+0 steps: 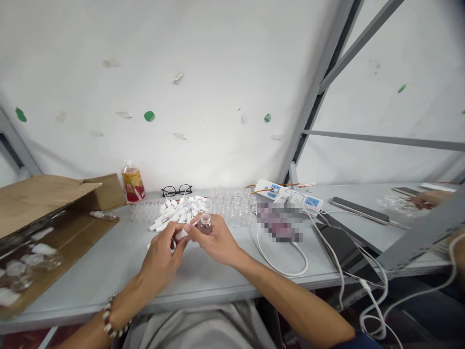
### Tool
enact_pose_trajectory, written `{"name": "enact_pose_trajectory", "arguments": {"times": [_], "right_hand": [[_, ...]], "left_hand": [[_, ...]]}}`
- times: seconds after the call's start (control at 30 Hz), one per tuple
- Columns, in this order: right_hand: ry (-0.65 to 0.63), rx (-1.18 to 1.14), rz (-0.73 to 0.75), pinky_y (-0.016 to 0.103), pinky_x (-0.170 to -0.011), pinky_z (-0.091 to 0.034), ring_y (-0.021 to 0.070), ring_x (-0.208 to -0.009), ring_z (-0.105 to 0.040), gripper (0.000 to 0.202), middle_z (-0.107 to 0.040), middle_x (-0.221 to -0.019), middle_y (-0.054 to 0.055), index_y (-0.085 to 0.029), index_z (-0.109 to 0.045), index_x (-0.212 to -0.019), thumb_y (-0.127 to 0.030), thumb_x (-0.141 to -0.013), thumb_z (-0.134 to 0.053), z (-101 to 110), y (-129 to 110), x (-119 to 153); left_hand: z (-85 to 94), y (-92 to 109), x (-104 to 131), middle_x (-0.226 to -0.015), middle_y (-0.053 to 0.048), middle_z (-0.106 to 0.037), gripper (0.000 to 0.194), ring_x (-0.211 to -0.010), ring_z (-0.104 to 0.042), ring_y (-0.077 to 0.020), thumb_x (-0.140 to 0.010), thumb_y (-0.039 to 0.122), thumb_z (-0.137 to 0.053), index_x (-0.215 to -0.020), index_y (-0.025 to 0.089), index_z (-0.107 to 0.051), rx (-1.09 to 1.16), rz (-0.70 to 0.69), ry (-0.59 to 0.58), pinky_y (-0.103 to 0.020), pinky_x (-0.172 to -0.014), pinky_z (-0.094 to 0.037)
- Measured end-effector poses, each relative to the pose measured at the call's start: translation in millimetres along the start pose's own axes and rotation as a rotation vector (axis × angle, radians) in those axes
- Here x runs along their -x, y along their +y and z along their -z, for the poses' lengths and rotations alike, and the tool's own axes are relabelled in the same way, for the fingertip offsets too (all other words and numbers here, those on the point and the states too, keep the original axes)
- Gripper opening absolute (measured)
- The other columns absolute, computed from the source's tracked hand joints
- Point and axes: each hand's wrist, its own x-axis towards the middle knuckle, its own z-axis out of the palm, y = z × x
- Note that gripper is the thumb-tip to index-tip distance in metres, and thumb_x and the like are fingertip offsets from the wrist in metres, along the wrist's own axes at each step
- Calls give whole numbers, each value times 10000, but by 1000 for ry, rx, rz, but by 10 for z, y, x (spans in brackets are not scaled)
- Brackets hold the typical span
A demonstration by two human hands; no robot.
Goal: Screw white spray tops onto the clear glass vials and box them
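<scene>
My left hand (162, 252) pinches a white cap (182, 233) between thumb and fingers, just above the table's front half. Close beside it, my right hand (221, 242) is wrapped round a small clear bottle (205, 222), which is upright with its open neck showing. The right fingertips also touch the white cap. Behind the hands lies a loose heap of white caps (178, 211), some with thin stems. Clear bottles (232, 206) stand in a group behind my right hand, and more clear bottles (143, 212) are to the left of the heap.
An open cardboard box (103, 194) at left holds several capped bottles. At the back are a red-and-yellow labelled bottle (133, 183) and glasses (177, 190). A power strip (290, 196), cables and phones (359, 210) lie right. Another person's hand (430, 198) is beyond the grey frame.
</scene>
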Motion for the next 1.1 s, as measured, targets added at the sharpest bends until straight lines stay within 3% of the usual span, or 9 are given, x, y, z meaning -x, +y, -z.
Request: {"name": "enact_pose_trajectory", "arguments": {"times": [0.17, 0.43, 0.63, 0.77, 0.87, 0.93, 1.0, 1.1], "right_hand": [[-22, 196, 12, 222, -452, -179, 59, -487, -256, 426, -284, -501, -62, -186, -346, -569, -443, -841, -549, -26, 21, 25], [-118, 285, 118, 217, -465, -210, 56, -490, -308, 411, -362, -520, -50, -166, -406, -555, -420, -846, -546, 9, 53, 23], [-125, 301, 242, 216, -502, -264, 67, -500, -354, 388, -452, -551, -28, -167, -487, -562, -398, -872, -521, 32, 42, 52], [-68, 405, 338, 230, -531, -279, 81, -517, -344, 460, -417, -552, -15, -181, -371, -515, -410, -899, -479, 138, 42, 38], [-21, 441, 315, 233, -519, -268, 82, -514, -332, 491, -416, -561, -11, -184, -343, -521, -458, -911, -457, 188, 54, 32], [-21, 439, 310, 230, -519, -271, 81, -518, -355, 468, -449, -590, -5, -183, -372, -543, -467, -902, -471, 186, 61, 39], [-48, 445, 308, 229, -521, -275, 81, -519, -383, 427, -484, -616, 0, -183, -413, -574, -457, -894, -484, 166, 65, 49], [-78, 472, 303, 226, -526, -279, 82, -521, -422, 372, -526, -646, 6, -183, -467, -625, -440, -893, -486, 135, 68, 54]], "left_hand": [[81, -46, 7, -640, 7, -611, 225, -540, -544, -156, -960, 319, -361, -954, 215, -560, -275, -107, -62, -242, -522, -339], [261, -116, -95, -624, -4, -624, 295, -540, -544, -170, -977, 356, -344, -912, 208, -591, -399, -287, -220, -247, -524, -314], [342, -4, -55, -637, 1, -639, 238, -557, -565, -156, -925, 245, -402, -794, 210, -597, -178, -142, -406, -241, -540, -350], [388, -68, 6, -828, -16, -699, 224, -735, -638, -168, -898, 215, -454, -894, 241, -677, -111, -156, -514, -245, -670, -438], [577, -264, -192, -1017, -48, -675, 235, -917, -627, -197, -903, 326, -506, -1019, 266, -702, -185, -182, -364, -270, -806, -450], [772, -464, -460, -977, -49, -665, 253, -863, -616, -196, -879, 369, -551, -1033, 249, -712, -270, -160, -204, -265, -783, -442], [968, -689, -745, -930, -19, -679, 264, -777, -586, -169, -861, 358, -590, -1066, 234, -701, -378, -103, -119, -229, -712, -405], [1156, -999, -991, -751, 14, -667, 178, -630, -503, -121, -819, 317, -645, -873, 155, -699, -465, 26, -21, -189, -639, -330]]}}
